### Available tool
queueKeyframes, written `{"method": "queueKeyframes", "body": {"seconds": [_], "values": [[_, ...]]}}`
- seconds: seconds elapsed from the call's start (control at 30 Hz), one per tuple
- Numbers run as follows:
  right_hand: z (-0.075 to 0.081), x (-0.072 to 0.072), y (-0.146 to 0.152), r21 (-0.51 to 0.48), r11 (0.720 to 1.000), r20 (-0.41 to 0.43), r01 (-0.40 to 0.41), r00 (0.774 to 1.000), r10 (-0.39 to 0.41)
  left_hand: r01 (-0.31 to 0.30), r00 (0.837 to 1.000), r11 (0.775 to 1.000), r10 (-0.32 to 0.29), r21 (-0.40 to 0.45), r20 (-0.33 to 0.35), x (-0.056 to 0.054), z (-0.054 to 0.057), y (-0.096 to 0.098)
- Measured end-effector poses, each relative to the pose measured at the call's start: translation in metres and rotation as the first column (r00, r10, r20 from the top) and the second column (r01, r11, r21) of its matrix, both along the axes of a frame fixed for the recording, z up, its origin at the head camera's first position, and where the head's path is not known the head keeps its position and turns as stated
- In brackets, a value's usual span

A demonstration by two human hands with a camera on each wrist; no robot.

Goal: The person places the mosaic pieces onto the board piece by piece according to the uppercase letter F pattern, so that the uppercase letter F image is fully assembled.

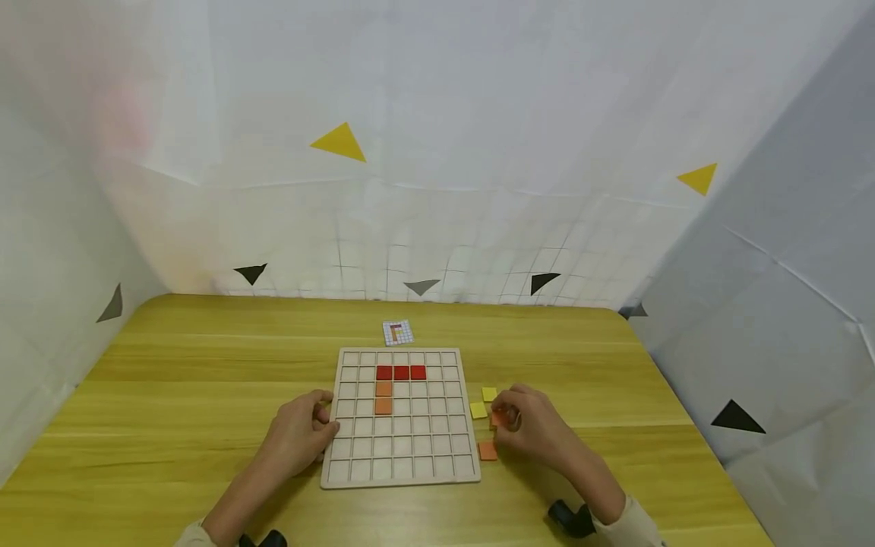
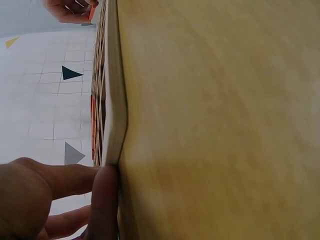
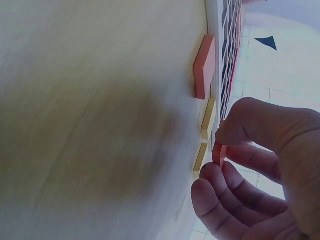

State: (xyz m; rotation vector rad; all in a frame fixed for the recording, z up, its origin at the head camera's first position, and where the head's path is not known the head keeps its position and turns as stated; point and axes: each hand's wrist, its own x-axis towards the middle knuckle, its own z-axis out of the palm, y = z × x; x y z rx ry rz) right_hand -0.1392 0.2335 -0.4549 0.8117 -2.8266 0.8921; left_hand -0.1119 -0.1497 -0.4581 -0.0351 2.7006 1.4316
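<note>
A pale wooden grid board [image 1: 403,467] lies on the table with three red tiles [image 1: 401,373] in a row and two orange tiles [image 1: 384,397] below the left one. At the board's left edge rests my left hand [image 1: 297,437], thumb and fingertips touching the rim; in the left wrist view the thumb [image 2: 105,195] meets the side of the board. To the right of the board, my right hand [image 1: 536,425] pinches an orange tile [image 3: 219,152] between thumb and fingers. Close by on the table are an orange tile [image 1: 488,451] and two yellow tiles [image 1: 478,410].
Behind the board lies a small pattern card [image 1: 398,333] printed with a coloured shape on a grid. The wooden table [image 1: 205,365] is bounded by white sheet walls [image 1: 478,152] bearing yellow, grey and black triangles.
</note>
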Motion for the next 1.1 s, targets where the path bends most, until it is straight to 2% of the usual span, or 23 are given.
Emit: {"method": "queueKeyframes", "body": {"seconds": [0.53,1.1], "values": [[0.006,0.0,-0.019,-0.044,0.998,-0.025,-0.041,0.999,0.04,0.0,1.0,1.0,0.0,-0.002,0.008,-0.001,-0.003,-0.001],[0.007,0.001,-0.034,-0.033,0.999,-0.017,-0.034,0.999,0.033,0.004,1.0,1.0,-0.005,0.016,0.013,0.0,-0.001,-0.001]]}}
